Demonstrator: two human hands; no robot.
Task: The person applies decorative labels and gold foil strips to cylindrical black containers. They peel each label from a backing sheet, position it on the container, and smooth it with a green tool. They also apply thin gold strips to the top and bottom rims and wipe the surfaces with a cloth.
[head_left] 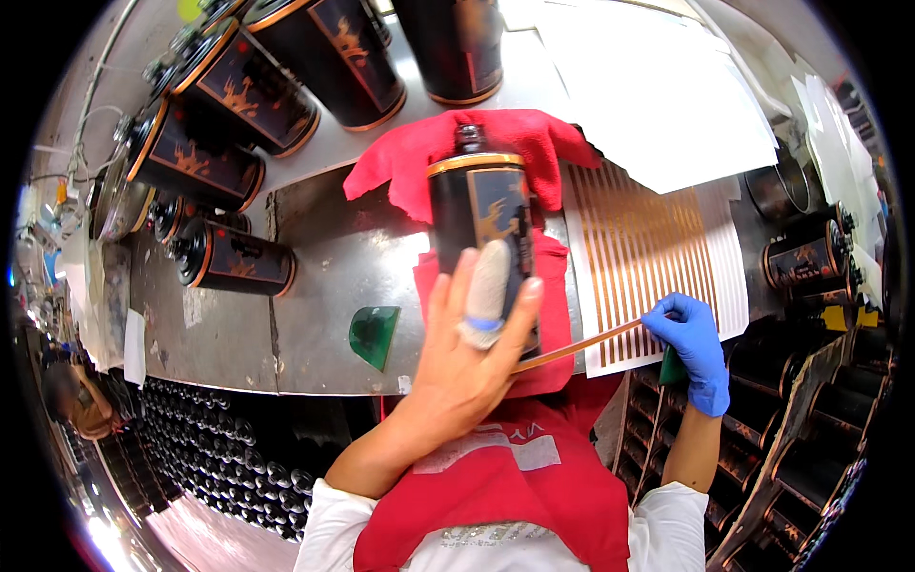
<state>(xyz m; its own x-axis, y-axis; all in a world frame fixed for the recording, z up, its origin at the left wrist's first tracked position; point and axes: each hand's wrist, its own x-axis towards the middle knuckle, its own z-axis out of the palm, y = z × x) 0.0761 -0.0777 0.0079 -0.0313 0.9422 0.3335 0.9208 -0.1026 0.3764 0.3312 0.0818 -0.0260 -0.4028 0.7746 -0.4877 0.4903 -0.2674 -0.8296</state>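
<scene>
A black bottle with gold bands and a gold-figured label lies on red cloth, its neck pointing away from me. My left hand grips its lower body from above; one finger wears a pale fabric cover with a blue band. In a blue glove, my right hand pinches one end of a thin gold strip. The strip runs taut to the bottle's near end, where my left hand partly hides it. A green scraper shows beneath the gloved hand, partly covered by it.
A sheet of gold strips lies right of the cloth. Another green scraper rests left on the metal table. Several black bottles stand left and behind; white paper lies at back right. Racks of bottles are below right.
</scene>
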